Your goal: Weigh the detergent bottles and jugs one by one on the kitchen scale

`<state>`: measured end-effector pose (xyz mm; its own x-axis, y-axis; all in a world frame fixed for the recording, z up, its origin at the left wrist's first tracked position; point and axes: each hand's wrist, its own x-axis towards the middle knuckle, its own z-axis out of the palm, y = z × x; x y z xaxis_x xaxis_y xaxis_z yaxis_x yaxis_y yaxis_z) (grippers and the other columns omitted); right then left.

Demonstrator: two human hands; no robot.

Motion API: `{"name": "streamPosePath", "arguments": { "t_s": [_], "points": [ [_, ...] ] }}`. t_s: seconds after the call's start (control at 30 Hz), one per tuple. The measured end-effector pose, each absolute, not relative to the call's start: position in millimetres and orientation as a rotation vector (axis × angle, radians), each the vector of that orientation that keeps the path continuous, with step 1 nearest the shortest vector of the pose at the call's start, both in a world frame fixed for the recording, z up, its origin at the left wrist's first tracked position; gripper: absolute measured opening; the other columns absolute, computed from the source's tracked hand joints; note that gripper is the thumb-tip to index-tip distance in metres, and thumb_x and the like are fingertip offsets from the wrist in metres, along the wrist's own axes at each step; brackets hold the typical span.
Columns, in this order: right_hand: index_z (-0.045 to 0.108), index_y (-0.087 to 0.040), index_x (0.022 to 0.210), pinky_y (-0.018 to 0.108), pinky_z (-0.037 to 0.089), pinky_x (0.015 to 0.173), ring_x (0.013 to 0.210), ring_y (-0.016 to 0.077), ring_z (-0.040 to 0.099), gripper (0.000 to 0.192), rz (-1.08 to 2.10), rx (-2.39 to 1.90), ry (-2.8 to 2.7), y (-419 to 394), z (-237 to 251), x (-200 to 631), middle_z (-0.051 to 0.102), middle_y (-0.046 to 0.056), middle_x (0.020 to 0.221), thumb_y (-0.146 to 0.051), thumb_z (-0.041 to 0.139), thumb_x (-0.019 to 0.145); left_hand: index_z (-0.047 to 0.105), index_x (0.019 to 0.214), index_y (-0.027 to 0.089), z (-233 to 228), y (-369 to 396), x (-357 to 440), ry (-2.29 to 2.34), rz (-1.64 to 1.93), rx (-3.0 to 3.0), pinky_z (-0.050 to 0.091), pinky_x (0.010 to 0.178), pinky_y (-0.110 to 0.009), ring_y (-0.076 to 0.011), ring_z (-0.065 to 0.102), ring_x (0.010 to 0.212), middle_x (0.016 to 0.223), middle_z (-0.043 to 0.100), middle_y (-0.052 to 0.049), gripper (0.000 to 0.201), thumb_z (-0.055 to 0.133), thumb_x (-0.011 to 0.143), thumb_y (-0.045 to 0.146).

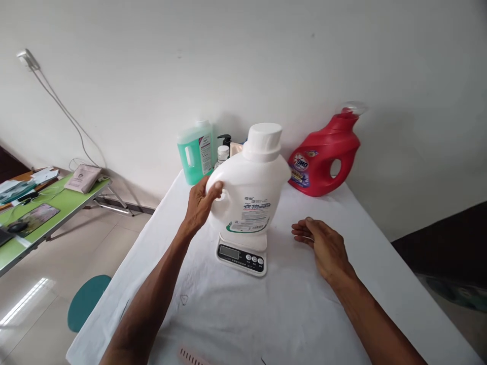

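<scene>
A large white laundry detergent bottle (249, 177) with a white cap is at the middle of the table, over a small kitchen scale (241, 257). The bottle leans slightly; whether its base rests fully on the scale I cannot tell. My left hand (202, 203) is closed around the bottle's handle on the left side, thumb toward me. To the right of the bottle, my right hand (323, 246) hovers apart from it with nothing in it, fingers stretched out toward the bottle. Dark display and round buttons show on the scale's front.
Behind stand a green liquid bottle (190, 157), a small clear bottle with white cap (222, 152) and a black pump bottle (225, 138). A red OMO bottle (323, 157) stands back right. A pink comb-like strip (192, 356) lies at the front edge. A green side table (49, 208) is left.
</scene>
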<state>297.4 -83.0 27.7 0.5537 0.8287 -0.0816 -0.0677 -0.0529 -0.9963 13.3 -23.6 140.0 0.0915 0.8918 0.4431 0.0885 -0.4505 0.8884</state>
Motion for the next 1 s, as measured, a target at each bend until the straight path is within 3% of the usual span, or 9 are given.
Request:
{"name": "streamPosePath", "arguments": {
  "t_s": [0.13, 0.3, 0.47, 0.6, 0.73, 0.83, 1.0],
  "points": [
    [0.07, -0.019, 0.078, 0.033, 0.053, 0.06, 0.072, 0.0231, 0.068, 0.061, 0.896, -1.434, -0.801, -128.6, 30.0, 282.8, 0.073, 0.01, 0.083, -0.079, 0.073, 0.075, 0.056, 0.067, 0.019, 141.4, -19.2, 23.6, 0.955, 1.366, 1.529, 0.033, 0.057, -0.027, -0.0114, 0.042, 0.057, 0.058, 0.048, 0.002, 0.054, 0.079, 0.076, 0.066],
    [0.067, -0.021, 0.075, 0.032, 0.048, 0.059, 0.063, 0.0191, 0.058, 0.062, 0.872, -1.51, -0.914, -164.7, 14.1, 265.3, 0.067, 0.006, 0.073, -0.08, 0.057, 0.09, 0.05, 0.061, 0.019, 141.4, -12.9, 36.6, 0.899, 1.4, 1.305, 0.021, 0.051, -0.026, -0.0068, 0.027, 0.052, 0.054, 0.035, 0.006, 0.053, 0.089, 0.063, 0.056],
    [0.064, -0.022, 0.075, 0.032, 0.046, 0.061, 0.061, 0.0181, 0.053, 0.063, 0.881, -1.545, -0.939, -166.6, 12.1, 264.9, 0.064, 0.004, 0.069, -0.08, 0.049, 0.094, 0.049, 0.058, 0.02, 158.8, -16.2, 56.4, 0.917, 1.471, 1.243, 0.018, 0.046, -0.026, -0.006, 0.022, 0.05, 0.052, 0.03, 0.007, 0.054, 0.092, 0.057, 0.051],
    [0.062, -0.023, 0.076, 0.031, 0.045, 0.062, 0.063, 0.018, 0.053, 0.063, 0.903, -1.543, -0.942, -165.3, 13.1, 266.2, 0.063, 0.003, 0.07, -0.08, 0.046, 0.096, 0.038, 0.058, 0.022, 183.3, -6.4, 87.4, 0.832, 1.497, 1.213, 0.021, 0.044, -0.025, -0.005, 0.022, 0.049, 0.053, 0.026, 0.008, 0.066, 0.093, 0.057, 0.058],
    [0.059, -0.022, 0.076, 0.03, 0.045, 0.063, 0.067, 0.0176, 0.055, 0.061, 0.933, -1.499, -0.948, -166.9, 10.4, 267.6, 0.065, 0.004, 0.076, -0.078, 0.046, 0.098, 0.035, 0.062, 0.022, 197.9, 15.4, 135.0, 0.762, 1.486, 1.055, 0.022, 0.042, -0.023, -0.0054, 0.024, 0.046, 0.052, 0.029, 0.007, 0.067, 0.082, 0.071, 0.07],
    [0.059, -0.022, 0.077, 0.03, 0.045, 0.064, 0.067, 0.0169, 0.054, 0.061, 0.952, -1.478, -0.948, -167.7, 7.3, 268.9, 0.064, 0.003, 0.078, -0.076, 0.044, 0.1, 0.038, 0.063, 0.023, 192.4, 35.8, 172.9, 0.803, 1.434, 0.935, 0.022, 0.042, -0.022, -0.0065, 0.026, 0.045, 0.051, 0.031, 0.006, 0.066, 0.068, 0.08, 0.079],
    [0.058, -0.022, 0.076, 0.03, 0.044, 0.063, 0.068, 0.0174, 0.053, 0.062, 0.974, -1.48, -0.94, -168.2, 4.4, 270.6, 0.063, 0.003, 0.077, -0.078, 0.043, 0.099, 0.039, 0.064, 0.022, 162.5, 67.4, 221.7, 0.87, 1.387, 0.869, 0.027, 0.045, -0.022, -0.0062, 0.031, 0.047, 0.055, 0.034, 0.006, 0.069, 0.071, 0.075, 0.082]
  ]
}}
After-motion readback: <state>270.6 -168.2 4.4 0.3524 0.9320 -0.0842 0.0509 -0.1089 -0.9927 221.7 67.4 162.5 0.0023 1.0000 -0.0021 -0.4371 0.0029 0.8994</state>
